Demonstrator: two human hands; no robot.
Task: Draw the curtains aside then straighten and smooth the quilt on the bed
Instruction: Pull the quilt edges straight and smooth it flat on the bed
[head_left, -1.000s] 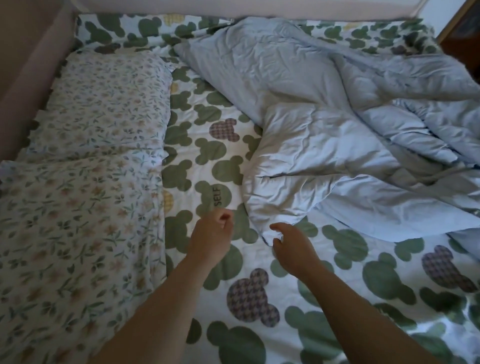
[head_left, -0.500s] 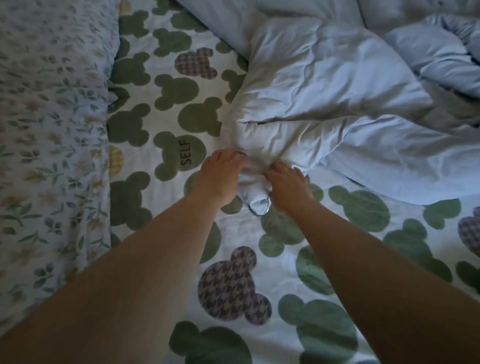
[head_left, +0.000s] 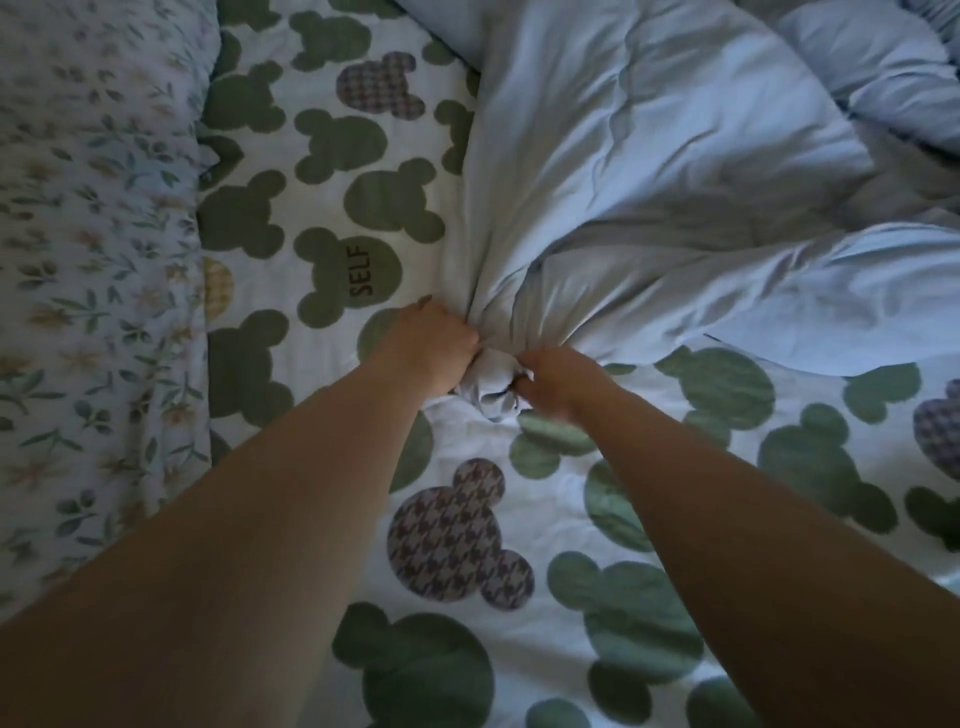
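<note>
A crumpled pale blue quilt (head_left: 675, 171) lies bunched over the upper right of the bed. Its near corner (head_left: 493, 389) is gathered into a tight wad between my hands. My left hand (head_left: 428, 345) grips the left side of that corner with curled fingers. My right hand (head_left: 558, 382) grips the right side of the same corner, a little lower. Folds fan out from the wad up into the quilt. No curtains are in view.
The bed sheet (head_left: 519, 519) is white with green mouse-head shapes and a few houndstooth ones. A floral pillow or cover (head_left: 93, 260) runs along the left side. The quilt piles higher at the upper right.
My hands reached forward from the bare sheet to the quilt's near corner and took hold of it. The corner is now bunched tight, and the view has moved in closer.
</note>
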